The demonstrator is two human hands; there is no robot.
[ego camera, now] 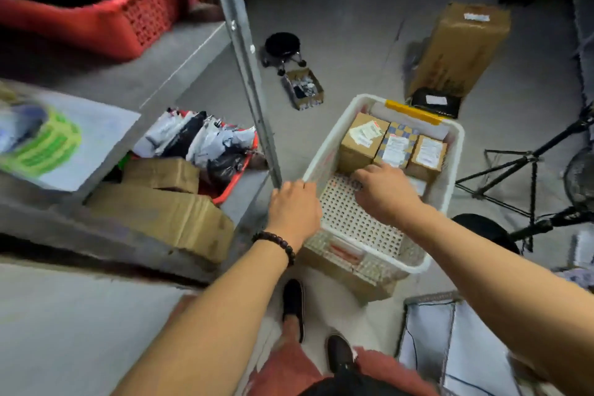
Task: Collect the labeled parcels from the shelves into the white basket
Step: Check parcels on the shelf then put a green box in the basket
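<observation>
Both forearms stretch out from me above my red shorts and dark shoes. On the left wrist sits a dark bead bracelet (276, 243). My left hand (294, 202) curls its fingers over the near-left rim of the white perforated plastic basket (453, 170) and grips it. My right hand (385, 193) is down inside the basket, knuckles up and fingers bent toward the holed floor at the foot of the parcels. Whether they pinch anything I cannot tell.

Three parcels stand side by side at the basket's far end, below its yellow handle (414, 112): a brown cardboard parcel (363, 135) on the left, a blue-and-tan chequered parcel (397, 145) in the middle, and a smaller brown parcel (429, 151) on the right. Each has a white label on top, its print too blurred to read. Open perforated floor shows in the basket's near half.

The basket sits on a flat cardboard box (353, 276). Just left of the basket rises a grey metal shelf post (244, 51); left of that is a red crate of plastic mailer bags (231, 183). Beyond the basket's far end stands a tall cardboard carton (463, 48), with open grey floor to its left. A black tripod (527, 167) stands close on the basket's right.
</observation>
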